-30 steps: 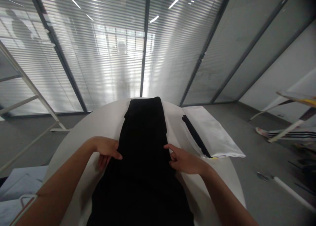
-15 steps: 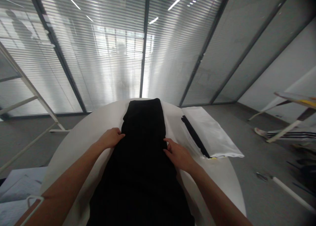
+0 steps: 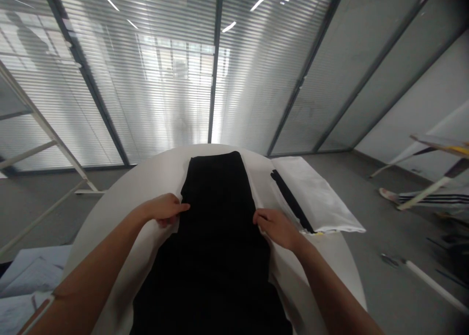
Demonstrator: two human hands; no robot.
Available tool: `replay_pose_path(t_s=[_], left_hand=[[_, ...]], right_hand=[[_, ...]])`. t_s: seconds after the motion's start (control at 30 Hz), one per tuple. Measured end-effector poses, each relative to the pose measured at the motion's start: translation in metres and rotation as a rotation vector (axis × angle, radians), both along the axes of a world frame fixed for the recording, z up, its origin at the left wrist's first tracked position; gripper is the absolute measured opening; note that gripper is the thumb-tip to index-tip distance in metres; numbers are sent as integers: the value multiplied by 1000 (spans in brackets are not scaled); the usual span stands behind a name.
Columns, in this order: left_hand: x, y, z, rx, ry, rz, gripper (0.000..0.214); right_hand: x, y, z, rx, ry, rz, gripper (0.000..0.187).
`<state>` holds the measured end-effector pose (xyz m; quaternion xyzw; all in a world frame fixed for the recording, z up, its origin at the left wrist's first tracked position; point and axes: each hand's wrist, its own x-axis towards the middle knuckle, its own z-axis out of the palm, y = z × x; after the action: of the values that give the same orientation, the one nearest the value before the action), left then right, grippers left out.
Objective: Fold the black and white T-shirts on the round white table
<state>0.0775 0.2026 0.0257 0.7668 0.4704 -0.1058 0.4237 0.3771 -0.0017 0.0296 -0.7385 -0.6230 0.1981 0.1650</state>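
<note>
A long piece of black cloth [image 3: 220, 242], perhaps a garment, runs across the round white table [image 3: 161, 164] toward me, narrower at its far end. My left hand [image 3: 169, 209] pinches its left edge, thumb on top and fingers curled beneath. On the right edge, my right hand [image 3: 273, 222] is closed on the cloth at about the same height. Pale material shows under both edges beside my hands. The near end of the cloth runs out of view at the bottom.
Right of the cloth, a folded white fabric [image 3: 318, 196] with a black strip [image 3: 291, 200] overhangs the table edge. Papers [image 3: 32, 276] lie at lower left, below a white metal frame [image 3: 44, 125]. Blinds hang behind glass. A person's foot [image 3: 388, 194] shows at right.
My right hand has moved right and closed on the edge, drawing the cloth wider. My left hand has gripped with its thumb on top. The cloth's far end has slid slightly toward me.
</note>
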Motion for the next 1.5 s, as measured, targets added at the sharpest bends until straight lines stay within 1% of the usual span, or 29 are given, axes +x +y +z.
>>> replay_pose_path(t_s=[0.07,0.1,0.13,0.17,0.23,0.3,0.33,0.4,0.5,0.57,0.63,0.7,0.77,0.87,0.97,1.0,1.07,1.17,1.27,1.37,1.5], left_hand=[[7,2,-5,101,-46,143,67],[10,3,-9,166,-57,185,68],[14,3,-12,247,-54,201,68],[17,4,-16,335,-38,191,66],[22,3,-21,492,-6,130,54],[24,2,-23,581,6,76,39],[24,2,-23,591,7,54,34],[21,0,-19,526,10,-3,31],[11,-2,-9,261,8,-90,33],[4,-2,-3,96,11,-131,33],[-4,-1,2,10,24,-158,33],[-9,3,6,-28,16,-132,32],[-11,11,10,-24,-32,-28,31],[-5,27,14,27,-133,184,37],[13,46,12,78,-192,366,39],[21,52,10,92,-204,411,38],[38,61,5,117,-231,469,35],[61,72,-1,152,-275,488,31],[77,80,-3,150,-292,484,32],[83,90,-6,157,-268,436,36],[81,101,-12,173,-258,334,32]], right_hand=[[-1,4,-6,52,-79,-120,27],[-2,6,-10,61,-100,-164,27],[-3,8,-14,62,-111,-191,27],[-4,9,-18,58,-115,-198,29],[-7,10,-24,53,-129,-177,31],[-8,10,-26,55,-144,-131,31],[-9,9,-24,51,-145,-105,30],[-8,5,-18,22,-130,-65,26],[-4,-3,-6,-58,-69,-2,18],[-3,-8,2,-106,-25,49,17],[-2,-12,6,-139,12,75,19],[0,-11,7,-150,51,76,18],[5,-4,5,-157,90,68,16],[16,20,2,-152,97,13,23],[30,54,1,-125,61,-111,25],[34,65,1,-124,55,-169,25],[40,88,2,-71,69,-297,26],[44,117,-2,15,167,-459,29],[46,140,-11,28,259,-527,36],[50,156,-21,27,284,-545,43],[57,168,-32,40,315,-581,48]])
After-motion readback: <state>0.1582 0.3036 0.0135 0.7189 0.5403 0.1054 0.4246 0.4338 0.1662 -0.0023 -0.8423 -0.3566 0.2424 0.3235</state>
